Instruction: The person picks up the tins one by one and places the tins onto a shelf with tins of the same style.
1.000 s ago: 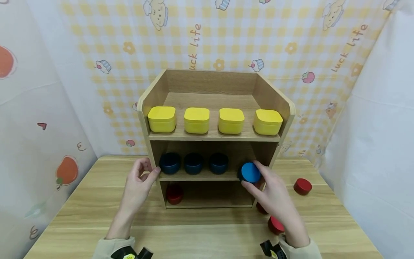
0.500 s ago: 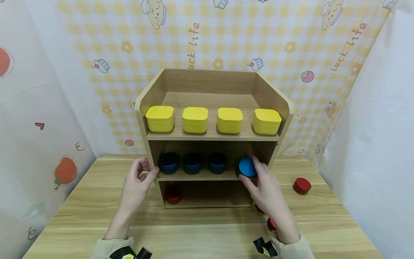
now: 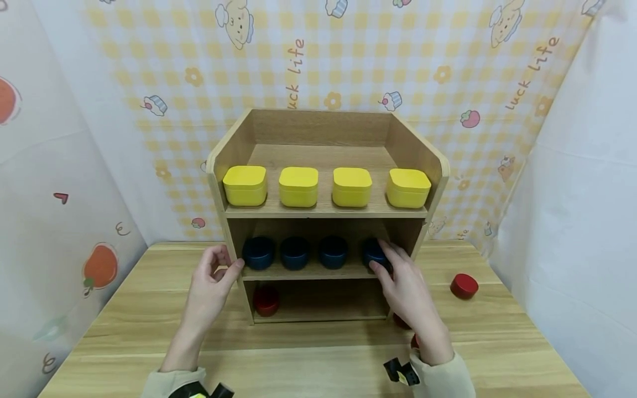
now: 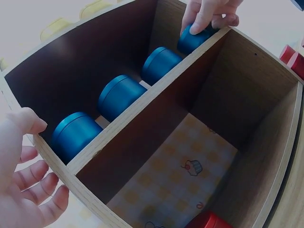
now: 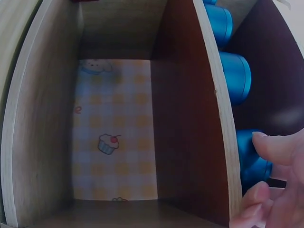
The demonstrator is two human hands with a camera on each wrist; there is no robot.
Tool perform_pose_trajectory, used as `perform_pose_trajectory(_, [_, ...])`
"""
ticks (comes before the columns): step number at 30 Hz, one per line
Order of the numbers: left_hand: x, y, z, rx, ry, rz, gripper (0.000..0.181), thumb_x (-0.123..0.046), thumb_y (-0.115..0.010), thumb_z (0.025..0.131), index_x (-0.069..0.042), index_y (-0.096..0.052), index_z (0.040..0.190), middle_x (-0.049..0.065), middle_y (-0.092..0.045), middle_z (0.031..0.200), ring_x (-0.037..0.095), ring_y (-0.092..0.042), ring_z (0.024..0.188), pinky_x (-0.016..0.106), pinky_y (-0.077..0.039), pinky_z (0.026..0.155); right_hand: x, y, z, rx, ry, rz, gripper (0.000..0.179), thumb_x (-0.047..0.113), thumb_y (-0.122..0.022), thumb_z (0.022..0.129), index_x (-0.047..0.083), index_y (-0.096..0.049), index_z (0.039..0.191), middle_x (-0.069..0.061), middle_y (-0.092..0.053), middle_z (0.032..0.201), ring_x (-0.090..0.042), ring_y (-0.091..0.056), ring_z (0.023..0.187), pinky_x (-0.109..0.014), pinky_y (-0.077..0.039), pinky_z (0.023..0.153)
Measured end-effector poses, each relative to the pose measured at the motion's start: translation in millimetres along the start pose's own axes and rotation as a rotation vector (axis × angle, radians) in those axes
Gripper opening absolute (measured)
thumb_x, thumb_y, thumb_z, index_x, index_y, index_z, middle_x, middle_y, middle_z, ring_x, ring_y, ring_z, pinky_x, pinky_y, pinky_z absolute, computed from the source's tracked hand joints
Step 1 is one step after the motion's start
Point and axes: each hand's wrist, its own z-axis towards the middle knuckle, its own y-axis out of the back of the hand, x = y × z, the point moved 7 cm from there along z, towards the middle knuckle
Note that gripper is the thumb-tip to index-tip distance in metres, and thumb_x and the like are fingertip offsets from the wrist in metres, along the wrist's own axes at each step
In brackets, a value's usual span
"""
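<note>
My right hand [image 3: 405,279] holds a round blue tin [image 5: 249,156] at the right end of the wooden rack's middle shelf, thumb and fingers about its sides. Left of it, three more blue tins stand in a row: one near the left side [image 3: 259,253], one beside it [image 3: 294,254], and a third [image 3: 333,252]. On the left, my other hand [image 3: 211,290] grips the front edge of the rack's side panel [image 4: 57,166], thumb over the edge and fingers along the outside. The wooden rack [image 3: 318,213] stands upright on the table.
Several yellow lidded boxes [image 3: 298,188] line the top shelf. One red tin [image 3: 266,301] sits at the left of the bottom shelf. Another red tin [image 3: 464,286] lies on the table [image 3: 298,359] to the right, with more red tins [image 3: 401,321] partly hidden by the right arm.
My right hand has moved left and inward, bringing the blue tin from tilted at the shelf's front edge to upright on the middle shelf. My left hand stays at the side panel.
</note>
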Motion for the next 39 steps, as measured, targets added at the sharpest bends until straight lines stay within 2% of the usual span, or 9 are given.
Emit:
perform_pose_trajectory(12, [-1.0,1.8,-0.8,0.003,0.007,0.003,0.024,-0.010,-0.062,0.097,-0.001,-0.044,0.112,0.008,-0.042,0.105,0.017,-0.047,0.095,0.017,-0.046,0.075,-1.4,-1.7,3.1,0.053,-0.009,0.015,0.049,0.026,-0.061,0.099,0.005,-0.049,0.141,-0.017,-0.049,0.141,-0.037,-0.048,0.126,-0.057,-0.039,0.101])
perform_pose_trajectory(24, [-0.7,1.4,-2.2,0.014,0.003,0.006,0.026,-0.011,-0.062,0.097,-0.001,-0.044,0.113,0.008,-0.043,0.105,0.017,-0.047,0.096,0.017,-0.047,0.076,7.3,4.2,-7.9,0.101,0.045,0.008,0.069,0.032,-0.067,0.094,0.008,-0.035,0.150,-0.019,-0.037,0.147,-0.036,-0.047,0.124,-0.056,-0.041,0.099])
perform_pose_trajectory(28, [-1.0,0.8,-1.1,0.014,0.003,0.006,0.026,-0.011,-0.062,0.097,-0.001,-0.044,0.113,0.008,-0.043,0.105,0.017,-0.048,0.096,0.018,-0.047,0.076,10.4,10.5,-12.3,0.110,0.054,0.011,0.067,0.033,-0.066,0.095,0.013,-0.035,0.151,-0.016,-0.034,0.149,-0.024,-0.059,0.099,-0.042,-0.051,0.083])
perform_pose_trajectory(31, [-1.3,0.1,-0.6,0.017,0.002,0.003,0.025,-0.011,-0.062,0.097,-0.002,-0.044,0.112,0.008,-0.043,0.104,0.017,-0.048,0.095,0.018,-0.047,0.076,13.9,18.7,-15.4,0.100,0.057,0.027,0.063,0.033,-0.065,0.096,0.013,-0.039,0.149,-0.015,-0.033,0.149,-0.014,-0.061,0.084,-0.030,-0.051,0.066])
perform_pose_trajectory(35, [-1.2,-0.4,-0.4,0.016,-0.001,-0.001,0.025,-0.010,-0.062,0.097,-0.001,-0.044,0.112,0.008,-0.044,0.104,0.017,-0.048,0.094,0.018,-0.047,0.075,20.5,34.6,-20.4,0.049,0.087,0.047,0.054,0.028,-0.066,0.096,0.010,-0.047,0.143,-0.013,-0.039,0.145,-0.011,-0.061,0.085,-0.024,-0.048,0.056])
perform_pose_trajectory(39, [-1.3,0.1,-0.4,0.008,-0.003,-0.002,0.024,-0.010,-0.062,0.097,-0.001,-0.045,0.111,0.008,-0.044,0.103,0.017,-0.048,0.094,0.018,-0.047,0.074,25.3,51.4,-26.5,-0.007,0.148,0.026,0.043,0.021,-0.070,0.093,0.010,-0.057,0.133,-0.004,-0.053,0.132,-0.007,-0.058,0.084,-0.023,-0.046,0.055])
